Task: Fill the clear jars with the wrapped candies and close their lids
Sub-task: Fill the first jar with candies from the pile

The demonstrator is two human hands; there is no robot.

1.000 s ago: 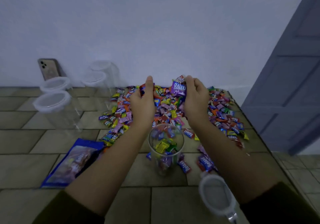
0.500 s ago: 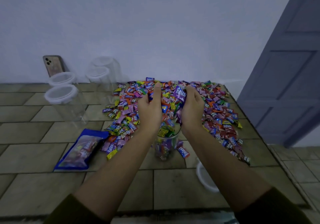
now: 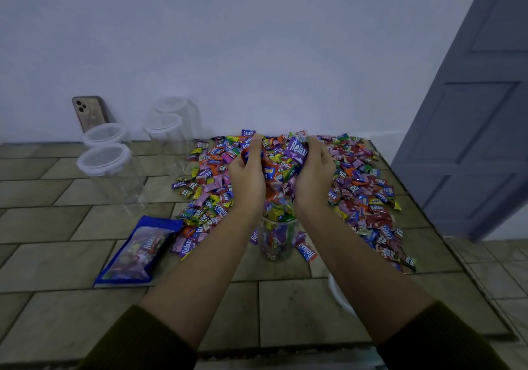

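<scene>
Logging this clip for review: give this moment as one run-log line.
step: filling jar | left hand, right hand: cupping candies over jar | jar: partly full, open | lid: off, lying nearby

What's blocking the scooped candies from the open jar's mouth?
Nothing visible. The left hand and right hand cup the colourful wrapped candies just above the clear round jar, whose mouth is open. A white round lid lies aside by the right forearm.

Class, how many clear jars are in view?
5: four jars at left, one open jar at centre among candies; others may be hidden.
</scene>
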